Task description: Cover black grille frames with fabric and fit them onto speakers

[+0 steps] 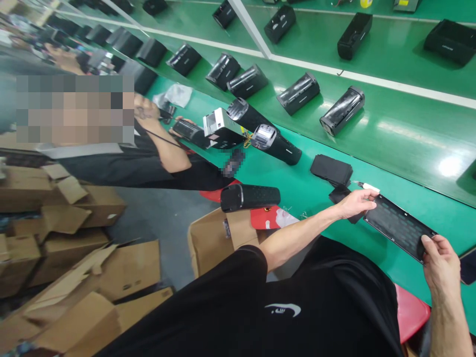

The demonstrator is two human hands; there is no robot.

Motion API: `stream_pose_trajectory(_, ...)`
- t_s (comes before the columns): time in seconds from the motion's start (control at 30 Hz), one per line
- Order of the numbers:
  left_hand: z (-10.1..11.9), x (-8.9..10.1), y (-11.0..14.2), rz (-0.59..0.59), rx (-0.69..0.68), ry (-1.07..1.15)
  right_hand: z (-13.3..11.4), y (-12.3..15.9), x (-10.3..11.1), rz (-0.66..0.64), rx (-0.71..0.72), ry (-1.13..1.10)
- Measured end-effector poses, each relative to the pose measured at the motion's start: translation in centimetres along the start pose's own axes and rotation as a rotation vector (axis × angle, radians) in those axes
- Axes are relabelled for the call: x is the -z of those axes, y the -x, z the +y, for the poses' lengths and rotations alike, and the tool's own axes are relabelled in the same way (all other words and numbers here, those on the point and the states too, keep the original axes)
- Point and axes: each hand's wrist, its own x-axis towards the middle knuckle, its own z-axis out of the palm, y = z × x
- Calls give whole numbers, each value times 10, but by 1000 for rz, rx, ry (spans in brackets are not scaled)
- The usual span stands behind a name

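Note:
Between my hands is a black rectangular speaker grille panel (396,226), tilted, its inner side with small clips along the edges facing me. My left hand (357,204) grips its left end, and my right hand (441,255) pinches its right end with the thumb on top. Just beyond my left hand lies a stack of thin black sheets (330,170). Some loose black sheets (341,196) sit partly beneath my left wrist. A small white-handled tool (368,187) rests beside the panel's upper left corner.
Black speaker housings (342,110) line the green conveyor (401,144). Two more (277,144) lie near a white-and-black box (223,130). Another speaker (250,197) sits at the table edge. A co-worker's arm (167,148) reaches in at left. Cardboard boxes (130,267) fill the floor.

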Motion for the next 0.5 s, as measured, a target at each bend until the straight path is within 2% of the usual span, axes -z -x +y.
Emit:
stream_pose_trajectory(0.33,-3,7,2,-120,-36,120,-3,0,-2,5,20,6)
stream_pose_trajectory(0.5,-3,9,1,-119,-32,105,0,-1,0,-1,34,8)
